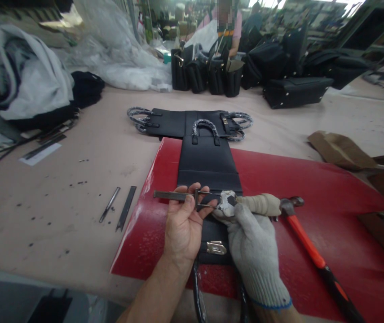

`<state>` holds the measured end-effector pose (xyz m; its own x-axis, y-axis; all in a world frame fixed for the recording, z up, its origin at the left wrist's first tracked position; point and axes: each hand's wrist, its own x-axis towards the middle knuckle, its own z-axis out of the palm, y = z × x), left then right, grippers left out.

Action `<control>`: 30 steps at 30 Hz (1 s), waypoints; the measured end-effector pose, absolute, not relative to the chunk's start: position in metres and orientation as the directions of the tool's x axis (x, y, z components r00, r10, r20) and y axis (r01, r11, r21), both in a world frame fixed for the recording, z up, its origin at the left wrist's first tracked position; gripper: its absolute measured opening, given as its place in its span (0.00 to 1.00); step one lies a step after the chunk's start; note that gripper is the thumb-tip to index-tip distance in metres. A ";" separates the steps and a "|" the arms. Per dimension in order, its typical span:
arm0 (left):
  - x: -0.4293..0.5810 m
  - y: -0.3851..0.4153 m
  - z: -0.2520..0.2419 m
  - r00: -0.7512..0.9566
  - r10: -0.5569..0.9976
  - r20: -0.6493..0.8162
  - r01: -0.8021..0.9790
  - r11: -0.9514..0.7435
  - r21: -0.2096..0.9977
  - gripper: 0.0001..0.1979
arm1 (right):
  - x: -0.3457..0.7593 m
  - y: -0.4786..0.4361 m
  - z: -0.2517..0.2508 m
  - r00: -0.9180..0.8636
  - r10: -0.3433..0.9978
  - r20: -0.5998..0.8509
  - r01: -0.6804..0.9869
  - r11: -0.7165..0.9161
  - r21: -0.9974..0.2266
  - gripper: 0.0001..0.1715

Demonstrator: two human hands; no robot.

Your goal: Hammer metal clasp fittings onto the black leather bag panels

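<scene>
A flat black leather bag panel (208,163) with a wrapped handle lies on a red board (313,202). Over its near end, my bare left hand (183,222) pinches a thin metal strip tool (169,195) between thumb and fingers. My right hand (254,244), in a white knit glove, is closed on a small tool with a taped head (228,202) that touches the strip. A gold clasp (216,247) on the panel shows between my wrists.
A hammer (313,251) with an orange handle lies on the board right of my hands. Two metal punches (117,208) lie on the beige table. More flat bag panels (185,122), finished black bags (208,74), crumpled brown paper (340,150) and a person sit farther back.
</scene>
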<state>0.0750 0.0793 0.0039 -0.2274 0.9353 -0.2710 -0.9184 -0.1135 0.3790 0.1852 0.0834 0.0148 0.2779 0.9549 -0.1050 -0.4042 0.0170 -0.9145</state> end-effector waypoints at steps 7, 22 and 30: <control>0.076 0.079 0.003 -0.235 0.934 -0.270 -0.903 -0.107 0.417 0.11 | 0.185 0.083 0.014 0.279 0.954 -0.111 -0.425 0.019 -0.905 0.18; 0.077 0.079 0.004 -0.245 0.928 -0.281 -0.908 -0.117 0.403 0.11 | 0.184 0.083 0.015 0.256 0.958 -0.129 -0.444 -0.002 -0.896 0.17; 0.078 0.079 0.001 -0.244 0.927 -0.284 -0.902 -0.110 0.416 0.11 | 0.183 0.084 0.005 0.255 0.958 -0.132 -0.463 0.001 -0.886 0.11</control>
<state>0.0782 0.0793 0.0015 -0.2439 0.9273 -0.2839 -0.9025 -0.1098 0.4165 0.1835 0.0838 0.0053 0.2546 0.9580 -0.1318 -0.4633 0.0012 -0.8862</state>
